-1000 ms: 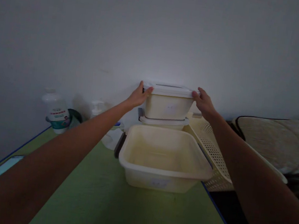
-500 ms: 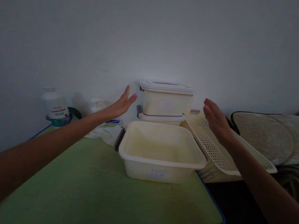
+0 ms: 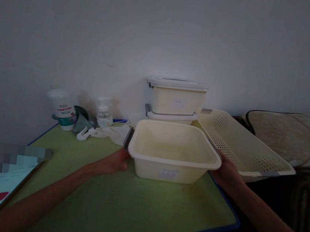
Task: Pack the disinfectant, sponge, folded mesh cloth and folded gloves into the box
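Observation:
A cream plastic storage box (image 3: pixel 166 170) stands without a lid on the green table, a paper label on its front. My left hand (image 3: pixel 114 160) is at its left side, below the grey latch (image 3: pixel 129 138), with fingers partly hidden by the box. At the opposite side my right hand (image 3: pixel 228 173) grips under the rim, its fingertips also out of sight. Behind stand two lidded storage boxes, the upper one (image 3: pixel 178 100) on top of the lower one (image 3: pixel 168 117), against the wall.
A perforated cream basket (image 3: pixel 253 143) lies tilted at the right, beside a cushion (image 3: pixel 285 135). Along the back left are a white bottle (image 3: pixel 62 106), a pump bottle (image 3: pixel 104 113) and a white cloth (image 3: pixel 116 133). A tablet-like screen (image 3: pixel 8 184) lies front left on the green table (image 3: pixel 137 211).
Both hands let go of the upper lidded box, spread apart, then came down and closed on the sides of the open box in front. The stack stayed in place.

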`<state>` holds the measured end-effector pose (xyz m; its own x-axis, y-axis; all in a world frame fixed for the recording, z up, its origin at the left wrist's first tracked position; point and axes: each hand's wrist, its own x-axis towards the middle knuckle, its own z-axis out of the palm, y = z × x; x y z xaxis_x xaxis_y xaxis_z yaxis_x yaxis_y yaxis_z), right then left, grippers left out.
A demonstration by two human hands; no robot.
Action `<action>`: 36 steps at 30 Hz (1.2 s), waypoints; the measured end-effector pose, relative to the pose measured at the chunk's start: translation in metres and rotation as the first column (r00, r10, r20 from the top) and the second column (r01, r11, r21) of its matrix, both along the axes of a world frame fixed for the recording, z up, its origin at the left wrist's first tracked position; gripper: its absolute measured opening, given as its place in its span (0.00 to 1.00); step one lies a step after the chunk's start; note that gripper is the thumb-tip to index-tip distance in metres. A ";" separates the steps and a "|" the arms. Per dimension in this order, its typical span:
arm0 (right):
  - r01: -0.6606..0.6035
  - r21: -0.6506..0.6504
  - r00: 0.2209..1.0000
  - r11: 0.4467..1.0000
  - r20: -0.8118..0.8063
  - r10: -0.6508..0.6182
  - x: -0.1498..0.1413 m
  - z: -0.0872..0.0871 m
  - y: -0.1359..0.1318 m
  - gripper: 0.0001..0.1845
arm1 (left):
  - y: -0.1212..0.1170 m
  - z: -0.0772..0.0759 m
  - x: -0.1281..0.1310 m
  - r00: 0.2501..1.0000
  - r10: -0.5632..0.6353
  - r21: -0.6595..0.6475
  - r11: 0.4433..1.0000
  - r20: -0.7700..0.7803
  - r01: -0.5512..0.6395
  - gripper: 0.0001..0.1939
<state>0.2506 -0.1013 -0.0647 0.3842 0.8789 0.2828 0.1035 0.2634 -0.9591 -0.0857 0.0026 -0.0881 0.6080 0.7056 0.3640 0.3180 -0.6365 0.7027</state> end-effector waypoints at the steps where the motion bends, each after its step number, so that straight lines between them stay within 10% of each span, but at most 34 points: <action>1: -0.006 0.002 1.000 1.000 -0.008 0.006 -0.005 -0.005 0.000 0.15 | -0.004 -0.001 0.001 0.998 -0.052 -0.035 0.998 -0.024 0.051 0.48; 9: 0.063 0.083 0.998 0.995 -0.025 -0.061 -0.030 -0.040 0.013 0.27 | -0.016 -0.027 0.013 1.000 -0.028 -0.223 0.974 0.003 0.028 0.40; 23: 0.080 0.026 0.974 0.996 0.209 -0.084 -0.026 -0.044 0.011 0.22 | 0.000 -0.050 0.003 0.884 -0.147 -0.234 0.933 0.443 0.272 0.42; 36: -0.025 0.011 0.892 1.000 0.452 0.017 -0.026 -0.034 0.009 0.25 | -0.009 -0.017 0.005 0.914 -0.023 -0.288 0.946 0.406 0.152 0.40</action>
